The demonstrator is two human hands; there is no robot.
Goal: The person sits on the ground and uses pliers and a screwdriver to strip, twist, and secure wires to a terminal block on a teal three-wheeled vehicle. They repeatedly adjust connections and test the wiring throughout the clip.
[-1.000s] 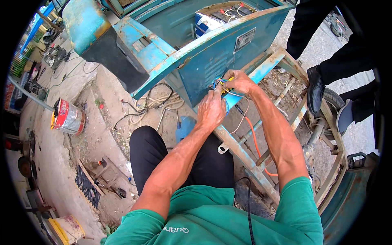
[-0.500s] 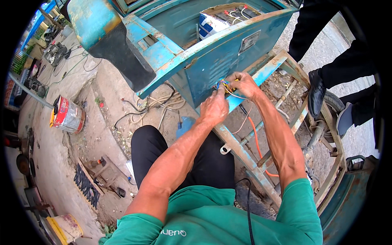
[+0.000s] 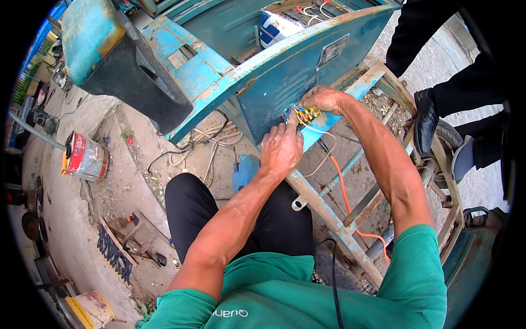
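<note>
In front of the blue metal panel point(image 3: 282, 90), both of my hands are at a cluster of thin blue, yellow and white wires point(image 3: 292, 111). My left hand point(image 3: 282, 147) reaches up with its fingers closed on the wires at the cluster's left side. My right hand point(image 3: 325, 100) is bent over the top, its fingers pinched at the wires; the exact grip is hidden. Under the right fingers shows a yellow piece with dark markings point(image 3: 310, 114), like a row of wire connectors. A thin white wire point(image 3: 323, 132) hangs from the cluster.
The rusty blue frame point(image 3: 329, 216) runs at my right, with an orange cable point(image 3: 342, 186) through it. Another person's black shoe point(image 3: 424, 123) is against it. A battery box point(image 3: 276, 27) sits behind the panel. Left are a seat-like part point(image 3: 126, 71), coiled hoses point(image 3: 211, 140) and a bucket point(image 3: 87, 156).
My right hand has shifted slightly up and left, exposing more of the yellow piece. My left hand has turned a little, still at the wires. The view has swung slightly.
</note>
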